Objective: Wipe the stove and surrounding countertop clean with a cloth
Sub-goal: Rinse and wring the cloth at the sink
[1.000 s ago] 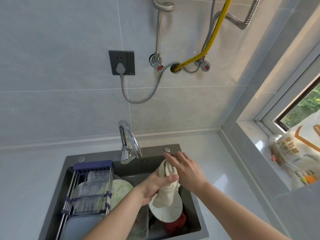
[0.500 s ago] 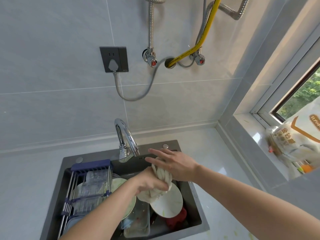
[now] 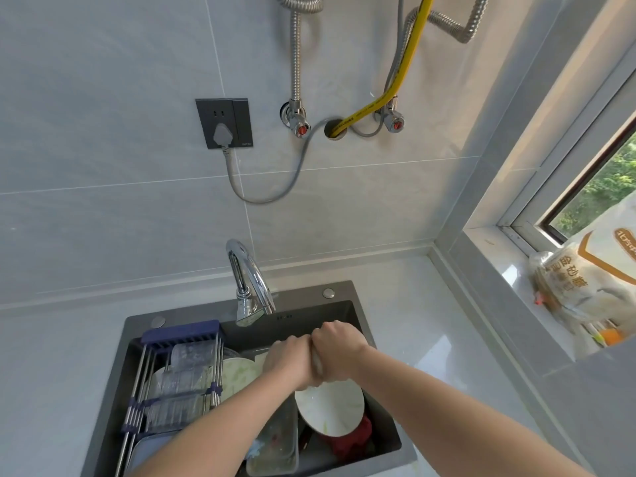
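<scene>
I see the pale grey tiled wall [image 3: 103, 132] filling the upper part of the view, with a dark wall socket [image 3: 224, 122] and a grey plug in it, and a yellow hose [image 3: 395, 84] going into a hole between two metal valves. Under the wall lies the light grey stone worktop [image 3: 413, 304], and into it is set the dark grey rectangular sink [image 3: 192, 313]. At the right, on the window sill [image 3: 509, 270], stands a large printed plastic bag [image 3: 578, 287].

Inside the sink, a blue and steel roll-up drying rack [image 3: 179, 366] lies across the left part with clear containers under it. A round white plate [image 3: 330, 407] leans over a red bowl [image 3: 354, 438], beside a clear rectangular tray [image 3: 275, 445]. The chrome curved faucet [image 3: 249, 284] stands at the back rim.

My left hand [image 3: 289, 359] and my right hand [image 3: 339, 349] are pressed together over the sink, above the white plate. Both grips are closed tight around the beige cloth [image 3: 317, 364]; only a thin strip of it shows between the two fists. I cannot see the stove in this view.
</scene>
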